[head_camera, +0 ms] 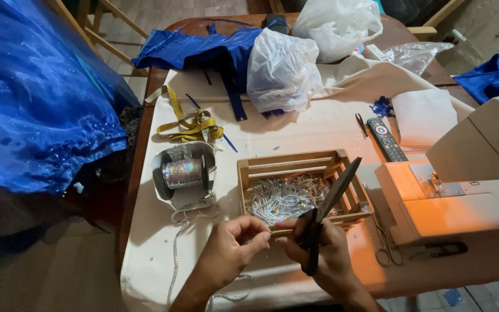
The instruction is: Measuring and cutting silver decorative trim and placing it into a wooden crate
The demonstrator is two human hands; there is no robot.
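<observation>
Holding the scissors [326, 208] in my right hand [329, 254], I keep the fingers closed around the black handles, with the blades together and pointing up and away over the wooden crate [249, 179]. My left hand [232, 245] is pinched shut, thumb against fingertips, on a thin strand of sequin trim [175, 263] just in front of the crate. The trim runs from my left hand down along the cream table cloth [295, 130] and back up toward the spool [183, 173] of glittering trim beside the crate.

To do this step well, in my judgement, I hold the strand taut between the two hands, open the blades only a little, and cut close to the pinch so the piece drops into the crate with the other cut pieces [287, 199].

Packages: two white plastic bags [281, 69] stand at the far side of the table, bulging, tied at the top, unmarked as far as I can tell. A clear crumpled bag [414, 55] lies to their right. I can make out no labels or signs on any of them.
</observation>
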